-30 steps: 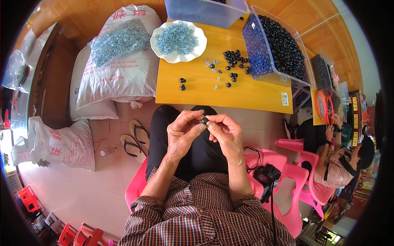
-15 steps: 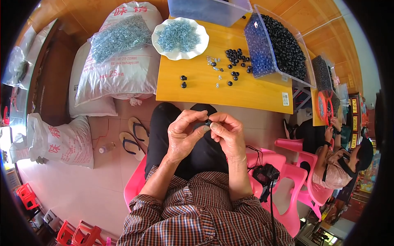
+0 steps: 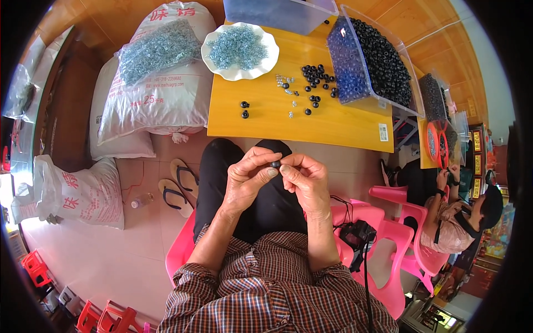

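Two bare hands meet above the person's dark-trousered lap, and the left hand (image 3: 244, 180) pinches a small black bead (image 3: 275, 165) between thumb and forefinger. Thumb and forefinger of the right hand (image 3: 305, 180) are drawn close together at the bead's right side; at this size, I cannot tell whether they grip it or only touch it. The bead is round, dark and smooth-looking, mostly covered by the fingers. It sits right at the left fingertips, between the two hands, short of the near edge of a yellow table (image 3: 333, 130). On that table lie loose black beads (image 3: 315, 75) and small clear pieces (image 3: 288, 92), near a clear plastic bin (image 3: 383, 104) filled with black beads. To the left, a white scalloped plate (image 3: 211, 65) holds pale blue-grey pieces (image 3: 237, 47).
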`<move>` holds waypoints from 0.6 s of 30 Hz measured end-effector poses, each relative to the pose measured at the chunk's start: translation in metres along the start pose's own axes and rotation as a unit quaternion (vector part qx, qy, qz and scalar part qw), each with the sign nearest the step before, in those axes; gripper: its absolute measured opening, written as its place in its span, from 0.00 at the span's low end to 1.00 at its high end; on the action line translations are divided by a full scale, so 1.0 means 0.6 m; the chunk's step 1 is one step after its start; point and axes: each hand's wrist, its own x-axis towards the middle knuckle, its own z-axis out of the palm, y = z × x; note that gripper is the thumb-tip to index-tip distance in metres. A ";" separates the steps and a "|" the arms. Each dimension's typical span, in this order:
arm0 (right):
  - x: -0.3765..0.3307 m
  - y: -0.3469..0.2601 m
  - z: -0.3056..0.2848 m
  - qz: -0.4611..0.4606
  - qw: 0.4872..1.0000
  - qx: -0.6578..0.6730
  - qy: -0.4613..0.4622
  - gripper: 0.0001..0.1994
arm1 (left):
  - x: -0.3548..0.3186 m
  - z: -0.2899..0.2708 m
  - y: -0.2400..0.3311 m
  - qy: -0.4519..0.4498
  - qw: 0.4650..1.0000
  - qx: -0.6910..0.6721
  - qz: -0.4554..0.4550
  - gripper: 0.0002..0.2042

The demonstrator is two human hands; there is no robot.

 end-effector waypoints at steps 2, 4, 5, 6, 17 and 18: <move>-0.002 0.001 0.002 0.005 1.000 0.002 0.000 0.04 | -0.002 -0.004 -0.008 0.002 0.999 -0.052 -0.015 0.16; -0.003 -0.001 0.003 0.002 1.000 -0.002 -0.003 0.04 | -0.002 -0.006 -0.013 0.004 0.994 -0.104 -0.029 0.16; -0.003 -0.003 0.005 -0.003 1.000 -0.005 -0.007 0.04 | -0.002 -0.006 -0.015 -0.002 0.987 -0.159 -0.034 0.15; -0.004 -0.004 0.007 -0.003 1.000 -0.006 -0.008 0.04 | -0.002 -0.006 -0.017 -0.008 0.976 -0.213 -0.039 0.15; -0.016 -0.010 0.027 -0.080 0.991 -0.108 0.016 0.06 | -0.013 -0.009 -0.031 -0.013 0.926 -0.364 -0.101 0.14; -0.016 -0.009 0.028 -0.080 0.991 -0.109 0.015 0.06 | -0.013 -0.008 -0.031 -0.012 0.924 -0.372 -0.094 0.14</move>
